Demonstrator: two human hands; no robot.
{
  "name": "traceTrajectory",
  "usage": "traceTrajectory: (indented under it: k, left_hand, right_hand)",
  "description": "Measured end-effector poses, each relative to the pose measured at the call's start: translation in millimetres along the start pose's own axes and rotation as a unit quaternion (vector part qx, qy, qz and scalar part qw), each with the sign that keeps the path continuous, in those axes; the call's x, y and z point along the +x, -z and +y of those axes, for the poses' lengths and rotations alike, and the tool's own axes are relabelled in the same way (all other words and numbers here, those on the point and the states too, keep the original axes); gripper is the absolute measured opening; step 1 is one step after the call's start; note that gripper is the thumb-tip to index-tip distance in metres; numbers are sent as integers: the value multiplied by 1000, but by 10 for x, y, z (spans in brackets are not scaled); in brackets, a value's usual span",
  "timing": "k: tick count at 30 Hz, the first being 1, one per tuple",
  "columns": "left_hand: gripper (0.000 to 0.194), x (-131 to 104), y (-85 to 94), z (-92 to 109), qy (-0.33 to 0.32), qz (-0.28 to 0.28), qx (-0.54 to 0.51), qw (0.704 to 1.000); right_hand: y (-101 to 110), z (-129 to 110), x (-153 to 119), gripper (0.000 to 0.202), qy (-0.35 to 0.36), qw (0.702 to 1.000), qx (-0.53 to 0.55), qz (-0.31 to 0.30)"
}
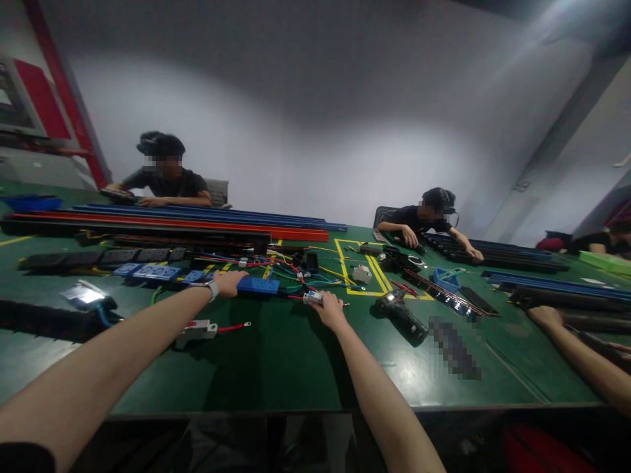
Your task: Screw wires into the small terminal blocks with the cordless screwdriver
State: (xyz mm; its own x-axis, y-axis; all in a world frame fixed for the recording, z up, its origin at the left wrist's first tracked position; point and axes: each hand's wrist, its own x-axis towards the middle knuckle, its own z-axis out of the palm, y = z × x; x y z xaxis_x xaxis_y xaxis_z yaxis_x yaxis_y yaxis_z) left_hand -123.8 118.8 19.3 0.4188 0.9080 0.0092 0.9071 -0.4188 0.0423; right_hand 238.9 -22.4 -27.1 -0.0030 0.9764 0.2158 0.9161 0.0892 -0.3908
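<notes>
My left hand (229, 283), with a watch at the wrist, rests on a long blue socket strip (259, 285), its fingers closed over the strip's upper edge. Just right of the strip's end, my right hand (332, 309) holds a small white breaker (312, 298) with a red wire on it. Behind both hands spreads a tangle of coloured wires (290, 266). A second white breaker (197, 330) with a red lead lies nearer, below my left wrist. Right of my right hand lies a black power tool (401, 316).
On the green table (276, 374), red and blue rails (296, 234) lie along the back. A blue tray (446, 280) stands to the right. Two people sit across the table; another person's arm (576, 348) reaches in from the right. Yellow tape (345, 266) marks a rectangle.
</notes>
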Motion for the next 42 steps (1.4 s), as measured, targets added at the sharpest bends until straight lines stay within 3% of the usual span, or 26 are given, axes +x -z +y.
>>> traceTrajectory:
  k: [3, 12, 20, 25, 42]
  left_hand:
    - [69, -23, -30, -111, -23, -26, 39, 999]
    - [61, -170, 29, -120, -74, -40, 57, 995]
    - [67, -344, 164, -38, -77, 13, 142, 987]
    - [64, -364, 218, -27, -69, 54, 105, 991]
    - [58, -581, 131, 146, -44, 161, 154, 974]
  right_hand:
    - [30, -6, -13, 41, 3, 1000, 2, -5]
    - [125, -16, -141, 31, 29, 999, 21, -40]
    - [100, -24, -147, 32, 24, 998, 37, -41]
    - [86, -46, -139, 33, 14, 999, 41, -29]
    - [79, 43, -97, 35, -13, 995, 91, 38]
